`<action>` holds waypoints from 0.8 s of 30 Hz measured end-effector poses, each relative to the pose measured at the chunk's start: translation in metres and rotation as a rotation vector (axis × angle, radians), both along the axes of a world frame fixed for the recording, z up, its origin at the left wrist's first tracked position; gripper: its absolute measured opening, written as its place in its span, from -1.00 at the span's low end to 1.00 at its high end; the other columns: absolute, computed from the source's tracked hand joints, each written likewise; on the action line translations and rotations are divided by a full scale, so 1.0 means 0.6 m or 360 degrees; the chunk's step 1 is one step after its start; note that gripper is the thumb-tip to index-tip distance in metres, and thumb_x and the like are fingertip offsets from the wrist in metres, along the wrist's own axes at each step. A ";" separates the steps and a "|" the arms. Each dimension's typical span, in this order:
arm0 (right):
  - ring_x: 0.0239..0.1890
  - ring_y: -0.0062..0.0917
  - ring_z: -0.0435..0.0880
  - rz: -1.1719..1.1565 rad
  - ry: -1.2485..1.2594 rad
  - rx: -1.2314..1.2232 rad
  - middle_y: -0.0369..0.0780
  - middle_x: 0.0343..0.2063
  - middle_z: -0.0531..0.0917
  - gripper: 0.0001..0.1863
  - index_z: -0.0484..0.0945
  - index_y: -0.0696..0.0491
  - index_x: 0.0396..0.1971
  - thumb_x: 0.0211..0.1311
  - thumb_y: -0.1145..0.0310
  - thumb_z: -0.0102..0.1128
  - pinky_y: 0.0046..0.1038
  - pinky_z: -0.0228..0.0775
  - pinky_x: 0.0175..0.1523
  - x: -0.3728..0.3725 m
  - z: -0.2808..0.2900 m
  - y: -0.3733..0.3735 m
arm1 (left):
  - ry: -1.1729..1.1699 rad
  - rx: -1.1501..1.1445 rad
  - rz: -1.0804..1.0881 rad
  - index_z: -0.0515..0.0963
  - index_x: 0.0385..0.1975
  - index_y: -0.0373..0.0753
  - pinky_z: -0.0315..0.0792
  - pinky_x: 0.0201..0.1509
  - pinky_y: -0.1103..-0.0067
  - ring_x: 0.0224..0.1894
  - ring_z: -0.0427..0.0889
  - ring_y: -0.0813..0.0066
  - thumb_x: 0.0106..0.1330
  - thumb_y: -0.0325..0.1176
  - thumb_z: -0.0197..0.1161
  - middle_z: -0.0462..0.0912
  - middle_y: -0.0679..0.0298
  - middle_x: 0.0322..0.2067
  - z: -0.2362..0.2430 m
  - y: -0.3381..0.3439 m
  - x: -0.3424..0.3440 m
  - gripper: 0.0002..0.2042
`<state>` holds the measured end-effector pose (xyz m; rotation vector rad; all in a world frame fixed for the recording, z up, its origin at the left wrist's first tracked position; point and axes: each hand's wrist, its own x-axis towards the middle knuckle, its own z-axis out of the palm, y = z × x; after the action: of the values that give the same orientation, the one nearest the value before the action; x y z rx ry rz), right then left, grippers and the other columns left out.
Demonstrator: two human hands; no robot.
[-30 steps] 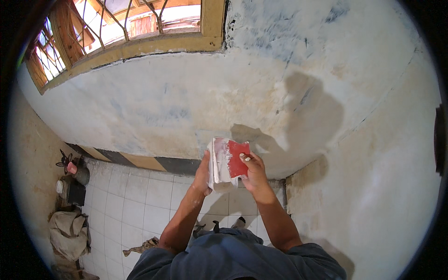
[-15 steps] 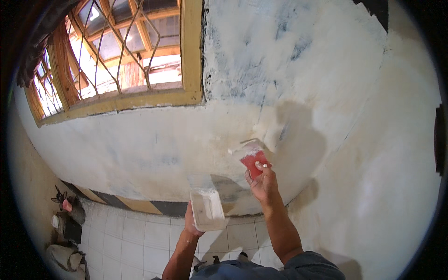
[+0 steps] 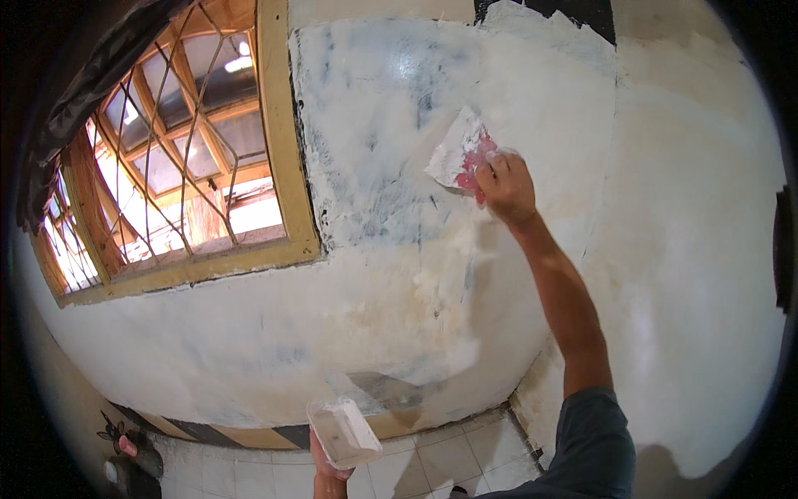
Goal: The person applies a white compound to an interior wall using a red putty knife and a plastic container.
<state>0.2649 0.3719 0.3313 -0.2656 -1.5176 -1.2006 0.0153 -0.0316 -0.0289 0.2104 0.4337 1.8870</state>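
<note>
My right hand (image 3: pixel 509 187) is raised high against the wall and grips a red putty knife (image 3: pixel 462 156) with a wide blade. White paste coats the blade and part of the red body. The blade lies at or very near the patchy white wall (image 3: pixel 366 125), where bluish-grey marks show through. Low down, my left hand (image 3: pixel 326 459) holds a shallow white rectangular tray (image 3: pixel 347 436) from its left side and below. Whitish residue covers the tray's inside; how much paste it holds I cannot tell.
A yellow wooden window frame (image 3: pixel 301 200) with metal grille bars is at the left. Black and tan bands (image 3: pixel 249 436) run along the wall's foot above white floor tiles (image 3: pixel 432 457). A dark pot (image 3: pixel 143 466) stands at lower left. Another wall (image 3: pixel 682 274) meets this one at the right.
My right hand has moved up the wall with the putty knife, and white paste now covers more of the blade. The view has tilted upward; the left hand still holds the tray.
</note>
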 end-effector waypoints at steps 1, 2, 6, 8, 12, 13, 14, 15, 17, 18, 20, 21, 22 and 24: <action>-0.15 -0.23 0.56 -0.0050 -0.0146 0.0067 -0.15 -0.30 0.51 -0.81 0.46 0.05 -0.45 -0.09 0.40 0.26 -0.22 0.51 -0.02 0.015 0.009 0.022 | -0.0006 -0.0017 -0.0001 0.38 0.28 -0.06 0.51 0.18 0.15 0.14 0.57 0.07 0.44 0.21 -0.17 0.55 0.21 0.16 -0.002 -0.001 -0.004 -0.40; -0.17 -0.28 0.56 -0.0096 -0.0251 0.0030 -0.17 -0.25 0.56 -0.80 0.51 0.04 -0.39 -0.04 0.34 0.28 -0.19 0.48 0.00 0.031 0.016 0.044 | -0.0025 -0.0014 0.0011 0.39 0.28 -0.05 0.51 0.17 0.14 0.14 0.57 0.06 0.44 0.22 -0.17 0.55 0.21 0.15 -0.005 -0.001 -0.007 -0.41; -0.02 -0.39 0.51 -0.0488 -0.0722 -0.0021 -0.30 -0.19 0.56 -0.66 0.56 -0.07 -0.20 -0.01 0.17 0.30 -0.17 0.36 0.18 0.122 0.021 0.092 | -0.0095 0.0026 -0.0003 0.39 0.28 -0.03 0.52 0.15 0.13 0.12 0.59 0.06 0.43 0.21 -0.17 0.57 0.22 0.14 -0.010 -0.002 -0.019 -0.41; 0.06 -0.35 0.53 -0.0810 -0.0711 -0.0317 -0.31 -0.12 0.58 -0.66 0.56 -0.05 -0.12 0.20 0.07 0.22 -0.21 0.44 0.10 0.195 0.026 0.090 | 0.0001 0.0013 0.0051 0.39 0.28 -0.03 0.52 0.15 0.13 0.12 0.59 0.06 0.43 0.21 -0.18 0.57 0.22 0.13 -0.006 -0.001 -0.025 -0.41; -0.01 -0.26 0.56 -0.0665 -0.0264 -0.0578 -0.21 -0.11 0.59 -0.70 0.50 0.02 -0.12 0.15 0.31 0.28 -0.20 0.46 -0.01 0.235 0.025 0.064 | -0.0028 -0.0001 0.0055 0.39 0.28 -0.03 0.53 0.14 0.13 0.11 0.60 0.07 0.44 0.19 -0.19 0.57 0.23 0.13 0.003 0.001 -0.018 -0.42; -0.09 -0.16 0.57 -0.0419 0.0027 -0.0803 -0.14 -0.18 0.58 -0.66 0.44 0.09 -0.08 0.14 0.38 0.25 -0.18 0.47 -0.02 0.227 0.027 0.054 | -0.0046 -0.0030 0.0059 0.39 0.28 -0.03 0.53 0.14 0.13 0.11 0.60 0.07 0.44 0.19 -0.19 0.57 0.23 0.13 0.007 0.004 -0.016 -0.42; -0.17 -0.06 0.58 -0.0176 0.0268 -0.1062 -0.08 -0.24 0.58 -0.61 0.37 0.16 -0.05 0.13 0.45 0.21 -0.16 0.47 -0.04 0.211 0.029 0.043 | -0.0019 -0.0059 0.0049 0.39 0.28 -0.03 0.53 0.14 0.13 0.10 0.60 0.07 0.44 0.18 -0.20 0.57 0.23 0.12 0.010 0.006 -0.014 -0.42; -0.17 -0.06 0.58 -0.0173 0.0328 -0.1023 -0.08 -0.24 0.58 -0.61 0.37 0.16 -0.05 0.13 0.45 0.21 -0.16 0.47 -0.04 0.190 0.034 0.032 | 0.0040 -0.0061 0.0029 0.39 0.28 -0.03 0.53 0.13 0.14 0.10 0.60 0.08 0.45 0.18 -0.20 0.58 0.23 0.12 0.013 0.008 -0.013 -0.43; -0.23 0.05 0.61 0.0154 0.0541 -0.1101 0.05 -0.26 0.61 -0.58 0.26 0.25 0.01 0.16 0.50 0.10 -0.10 0.46 -0.05 0.149 0.046 0.008 | 0.0063 -0.0097 0.0040 0.39 0.28 -0.04 0.53 0.13 0.14 0.10 0.60 0.08 0.45 0.18 -0.21 0.58 0.23 0.12 0.015 0.012 -0.010 -0.43; -0.23 0.05 0.61 0.0113 0.0597 -0.1206 0.05 -0.26 0.61 -0.58 0.26 0.25 0.01 0.16 0.50 0.10 -0.10 0.46 -0.05 0.134 0.053 -0.006 | 0.0132 -0.0068 0.0039 0.39 0.27 -0.04 0.54 0.12 0.14 0.09 0.60 0.08 0.45 0.17 -0.21 0.58 0.23 0.12 0.015 0.013 -0.011 -0.42; -0.38 -0.08 0.67 0.0150 0.0769 -0.1222 0.08 -0.35 0.62 -0.56 0.23 0.31 -0.01 0.14 0.47 0.10 -0.19 0.52 -0.23 0.101 0.069 -0.030 | 0.0083 -0.0096 0.0041 0.39 0.28 -0.05 0.54 0.12 0.15 0.09 0.60 0.08 0.45 0.17 -0.21 0.57 0.23 0.12 0.014 0.012 -0.012 -0.42; -0.38 -0.08 0.67 0.0137 0.0792 -0.1312 0.08 -0.35 0.62 -0.56 0.23 0.31 -0.01 0.14 0.47 0.10 -0.19 0.52 -0.23 0.083 0.076 -0.040 | 0.0059 -0.0059 0.0025 0.39 0.28 -0.05 0.54 0.13 0.15 0.09 0.60 0.08 0.45 0.17 -0.21 0.57 0.23 0.13 0.012 0.010 -0.013 -0.42; -0.48 -0.19 0.65 0.0498 0.0969 -0.1654 0.03 -0.43 0.61 -0.59 0.28 0.32 -0.06 0.11 0.47 0.12 -0.24 0.50 -0.36 0.065 0.082 -0.050 | 0.0051 -0.0089 0.0033 0.39 0.28 -0.05 0.54 0.13 0.15 0.09 0.60 0.08 0.45 0.17 -0.21 0.57 0.23 0.13 0.011 0.009 -0.015 -0.42; -0.58 -0.31 0.63 0.0869 0.1137 -0.1984 -0.02 -0.50 0.60 -0.62 0.33 0.33 -0.12 0.08 0.47 0.14 -0.29 0.48 -0.49 0.025 0.090 -0.062 | 0.0085 -0.0060 0.0037 0.38 0.29 -0.05 0.53 0.13 0.14 0.11 0.59 0.07 0.45 0.18 -0.21 0.56 0.23 0.14 0.010 0.004 -0.019 -0.41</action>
<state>0.2801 0.3345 0.3852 -0.9052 -1.3441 0.3855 0.0040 -0.0289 -0.0228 0.2315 0.5095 1.8975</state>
